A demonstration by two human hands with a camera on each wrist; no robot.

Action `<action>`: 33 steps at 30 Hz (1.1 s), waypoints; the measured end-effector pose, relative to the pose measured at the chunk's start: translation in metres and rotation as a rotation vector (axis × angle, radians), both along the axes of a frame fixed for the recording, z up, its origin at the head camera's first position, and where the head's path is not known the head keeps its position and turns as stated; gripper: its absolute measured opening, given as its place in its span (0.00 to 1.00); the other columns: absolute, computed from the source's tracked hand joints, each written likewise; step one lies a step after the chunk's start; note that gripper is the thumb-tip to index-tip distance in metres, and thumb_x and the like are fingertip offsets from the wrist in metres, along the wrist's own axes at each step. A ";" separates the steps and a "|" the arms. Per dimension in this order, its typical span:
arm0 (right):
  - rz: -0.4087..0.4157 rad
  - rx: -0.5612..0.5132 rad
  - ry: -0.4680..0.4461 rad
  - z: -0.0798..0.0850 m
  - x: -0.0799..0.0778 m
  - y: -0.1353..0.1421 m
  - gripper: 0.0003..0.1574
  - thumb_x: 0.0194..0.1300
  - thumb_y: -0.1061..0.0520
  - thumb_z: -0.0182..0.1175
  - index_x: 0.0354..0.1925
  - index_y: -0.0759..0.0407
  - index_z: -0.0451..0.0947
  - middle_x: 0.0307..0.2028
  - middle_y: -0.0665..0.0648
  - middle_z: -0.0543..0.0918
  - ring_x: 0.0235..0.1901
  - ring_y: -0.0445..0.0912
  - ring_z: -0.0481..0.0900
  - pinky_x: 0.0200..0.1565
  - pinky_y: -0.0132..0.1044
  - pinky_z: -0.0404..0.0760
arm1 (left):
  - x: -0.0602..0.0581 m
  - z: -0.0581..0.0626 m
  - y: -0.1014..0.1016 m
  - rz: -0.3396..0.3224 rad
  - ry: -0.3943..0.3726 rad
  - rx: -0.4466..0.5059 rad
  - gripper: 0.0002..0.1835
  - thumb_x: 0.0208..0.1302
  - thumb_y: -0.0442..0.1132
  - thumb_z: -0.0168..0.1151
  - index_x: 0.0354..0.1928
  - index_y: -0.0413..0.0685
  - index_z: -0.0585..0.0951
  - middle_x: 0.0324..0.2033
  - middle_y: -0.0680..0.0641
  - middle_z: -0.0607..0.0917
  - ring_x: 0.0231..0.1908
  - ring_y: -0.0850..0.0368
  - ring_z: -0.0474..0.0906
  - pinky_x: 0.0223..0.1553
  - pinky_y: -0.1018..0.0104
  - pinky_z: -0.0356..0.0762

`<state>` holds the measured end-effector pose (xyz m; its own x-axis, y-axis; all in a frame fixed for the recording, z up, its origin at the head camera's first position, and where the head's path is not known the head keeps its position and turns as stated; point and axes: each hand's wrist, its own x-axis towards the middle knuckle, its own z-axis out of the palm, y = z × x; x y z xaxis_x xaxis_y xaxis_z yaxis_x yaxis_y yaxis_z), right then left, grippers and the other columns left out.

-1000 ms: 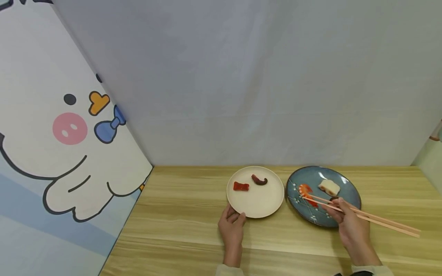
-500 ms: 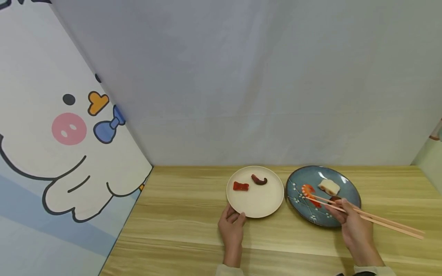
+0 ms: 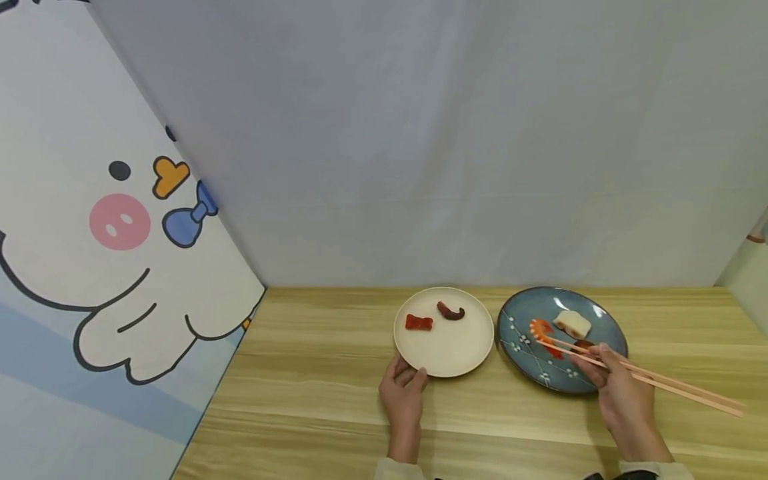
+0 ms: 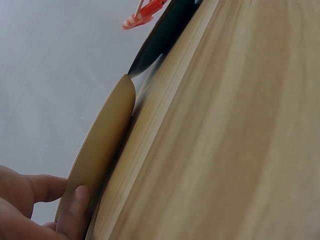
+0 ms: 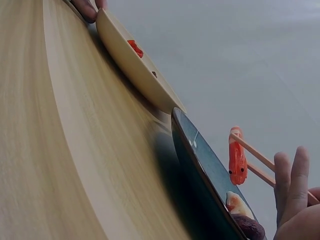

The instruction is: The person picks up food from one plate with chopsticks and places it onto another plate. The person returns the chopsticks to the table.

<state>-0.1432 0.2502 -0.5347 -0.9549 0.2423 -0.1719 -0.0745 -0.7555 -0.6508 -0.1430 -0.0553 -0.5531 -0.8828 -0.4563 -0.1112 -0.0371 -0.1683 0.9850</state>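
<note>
My right hand (image 3: 627,400) grips a pair of light wooden chopsticks (image 3: 690,391), whose tips pinch an orange-red shrimp (image 5: 237,162). In the right wrist view the shrimp hangs above the blue plate (image 3: 521,370), apart from its surface. A white piece with brown patches (image 3: 573,325) lies on that plate, beside a dark brown-purple piece (image 5: 248,226) partly covered by my hand in the head view. With thumb and fingers, my left hand (image 3: 403,397) holds the near-left rim of the cream plate (image 3: 450,357). On it lie a red strip (image 3: 419,323) and a dark curled tentacle-like piece (image 3: 450,311).
Both plates stand side by side at the back of the wood-grain table (image 3: 300,373), their rims close together. Behind them rises a grey-white cloth wall (image 3: 456,147). A panel with a cartoon figure (image 3: 120,220) borders the table on the left.
My right hand has drifted slightly to the right, taking the chopsticks and the shrimp along over the blue plate. The left hand and the cream plate have stayed put.
</note>
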 end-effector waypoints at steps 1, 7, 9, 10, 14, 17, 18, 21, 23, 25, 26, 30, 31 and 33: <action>-0.005 0.002 -0.009 0.001 0.000 0.000 0.26 0.82 0.64 0.49 0.31 0.67 0.89 0.30 0.60 0.90 0.31 0.48 0.92 0.40 0.34 0.90 | 0.000 0.000 0.000 -0.001 0.000 0.000 0.34 0.64 0.19 0.66 0.71 0.22 0.69 0.53 0.31 0.80 0.42 0.53 0.82 0.37 0.71 0.86; -0.028 -0.027 -0.019 0.000 0.000 0.002 0.25 0.82 0.65 0.50 0.31 0.68 0.88 0.30 0.61 0.90 0.30 0.49 0.92 0.39 0.36 0.90 | 0.000 0.001 0.001 0.002 -0.003 0.001 0.33 0.64 0.19 0.66 0.71 0.21 0.69 0.52 0.31 0.80 0.42 0.53 0.82 0.37 0.72 0.86; -0.031 -0.037 -0.006 -0.001 0.000 0.003 0.25 0.82 0.66 0.49 0.31 0.69 0.88 0.30 0.61 0.90 0.30 0.50 0.92 0.39 0.36 0.90 | 0.000 0.000 0.001 0.002 -0.001 0.002 0.33 0.64 0.19 0.66 0.71 0.21 0.69 0.52 0.31 0.80 0.42 0.53 0.82 0.37 0.71 0.86; -0.032 -0.040 0.004 -0.002 0.000 0.003 0.25 0.82 0.66 0.49 0.31 0.69 0.88 0.30 0.62 0.90 0.30 0.50 0.92 0.39 0.36 0.90 | 0.000 0.000 0.000 0.001 0.000 0.001 0.34 0.64 0.19 0.66 0.71 0.21 0.68 0.52 0.31 0.80 0.42 0.53 0.82 0.37 0.71 0.86; -0.045 -0.034 0.011 -0.003 -0.001 0.005 0.25 0.82 0.67 0.49 0.32 0.69 0.88 0.30 0.62 0.90 0.30 0.50 0.92 0.38 0.35 0.90 | 0.000 0.000 0.000 0.000 0.001 0.004 0.34 0.64 0.19 0.65 0.72 0.21 0.68 0.52 0.30 0.79 0.42 0.53 0.82 0.38 0.71 0.86; -0.061 -0.022 -0.015 -0.004 -0.001 0.006 0.25 0.81 0.67 0.49 0.32 0.68 0.89 0.30 0.60 0.89 0.30 0.49 0.92 0.38 0.34 0.90 | 0.000 0.000 0.000 0.002 -0.004 0.003 0.34 0.64 0.19 0.66 0.72 0.21 0.68 0.53 0.30 0.80 0.42 0.53 0.82 0.38 0.71 0.86; -0.065 -0.018 -0.026 -0.003 -0.001 0.006 0.24 0.81 0.66 0.50 0.32 0.68 0.89 0.30 0.60 0.89 0.30 0.49 0.92 0.38 0.34 0.90 | 0.000 0.001 0.001 0.003 -0.003 0.005 0.34 0.64 0.19 0.66 0.72 0.22 0.68 0.53 0.30 0.80 0.42 0.53 0.82 0.38 0.71 0.86; -0.077 -0.002 -0.063 -0.002 -0.001 0.008 0.24 0.81 0.66 0.50 0.32 0.67 0.89 0.30 0.58 0.89 0.29 0.48 0.92 0.38 0.33 0.90 | 0.000 0.000 0.001 0.006 0.003 0.006 0.34 0.63 0.19 0.66 0.71 0.22 0.69 0.52 0.31 0.80 0.42 0.53 0.82 0.37 0.71 0.86; -0.084 0.016 -0.090 -0.002 -0.001 0.008 0.24 0.81 0.65 0.51 0.32 0.66 0.90 0.30 0.58 0.89 0.29 0.48 0.92 0.38 0.33 0.90 | 0.000 0.000 0.001 0.006 0.007 0.008 0.34 0.63 0.19 0.66 0.71 0.22 0.69 0.52 0.31 0.80 0.42 0.52 0.82 0.37 0.71 0.86; -0.088 0.028 -0.117 -0.001 -0.001 0.009 0.24 0.81 0.65 0.51 0.31 0.65 0.90 0.31 0.57 0.89 0.28 0.48 0.92 0.38 0.33 0.90 | 0.000 0.000 0.001 0.005 0.006 0.007 0.34 0.63 0.19 0.66 0.71 0.22 0.69 0.52 0.31 0.80 0.41 0.52 0.82 0.37 0.71 0.86; -0.091 0.032 -0.130 0.000 -0.001 0.009 0.25 0.81 0.64 0.51 0.31 0.64 0.90 0.30 0.56 0.89 0.28 0.47 0.92 0.38 0.32 0.90 | 0.000 0.000 0.001 0.004 0.004 0.004 0.34 0.63 0.19 0.66 0.71 0.22 0.69 0.52 0.31 0.80 0.42 0.52 0.82 0.37 0.71 0.86; -0.099 0.049 -0.170 0.001 -0.001 0.010 0.25 0.81 0.64 0.51 0.31 0.63 0.91 0.30 0.56 0.88 0.27 0.47 0.92 0.38 0.32 0.89 | -0.001 -0.001 0.000 0.002 -0.006 -0.003 0.34 0.64 0.20 0.66 0.72 0.22 0.69 0.53 0.30 0.80 0.42 0.54 0.82 0.37 0.71 0.86; -0.100 0.047 -0.168 0.001 -0.001 0.010 0.25 0.82 0.64 0.51 0.31 0.63 0.91 0.30 0.56 0.89 0.28 0.47 0.92 0.38 0.32 0.89 | -0.001 -0.001 0.000 0.002 -0.007 -0.005 0.34 0.64 0.20 0.66 0.72 0.22 0.69 0.53 0.30 0.80 0.42 0.53 0.82 0.37 0.71 0.86; -0.109 0.045 -0.172 0.001 0.000 0.011 0.25 0.81 0.64 0.51 0.31 0.63 0.90 0.30 0.56 0.88 0.28 0.47 0.92 0.38 0.32 0.89 | -0.001 -0.001 0.000 -0.001 -0.009 -0.006 0.34 0.64 0.19 0.66 0.72 0.22 0.68 0.54 0.30 0.80 0.42 0.53 0.82 0.38 0.71 0.86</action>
